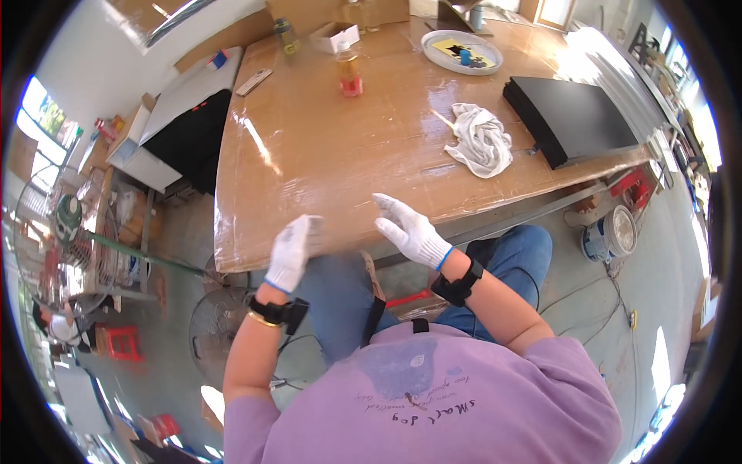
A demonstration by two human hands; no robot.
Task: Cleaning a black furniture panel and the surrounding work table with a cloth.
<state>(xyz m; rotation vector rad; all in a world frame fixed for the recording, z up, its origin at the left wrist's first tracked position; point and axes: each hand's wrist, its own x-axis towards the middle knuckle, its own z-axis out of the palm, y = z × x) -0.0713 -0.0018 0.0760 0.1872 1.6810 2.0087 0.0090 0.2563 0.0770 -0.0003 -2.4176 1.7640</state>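
Observation:
Both hands wear white knit gloves and hover at the near edge of a table covered in brown sheeting (309,162). My left hand (294,246) is at the table's front edge, its fingers foreshortened and slightly blurred; nothing shows in it. To its right, my right hand (411,232) has its fingers stretched out and its thumb apart, and holds nothing. A gap separates the two hands. Nearest to my right hand on the tabletop lies a crumpled white cloth (481,141). Beyond the cloth, to the right, sits a stack of black panels (576,120).
A bottle with red liquid (350,77), a small white box (335,36), a dark bottle (286,36) and a round tray (495,68) stand toward the far side. A white bucket (610,234) is on the floor at right; a fan (220,332) stands at lower left.

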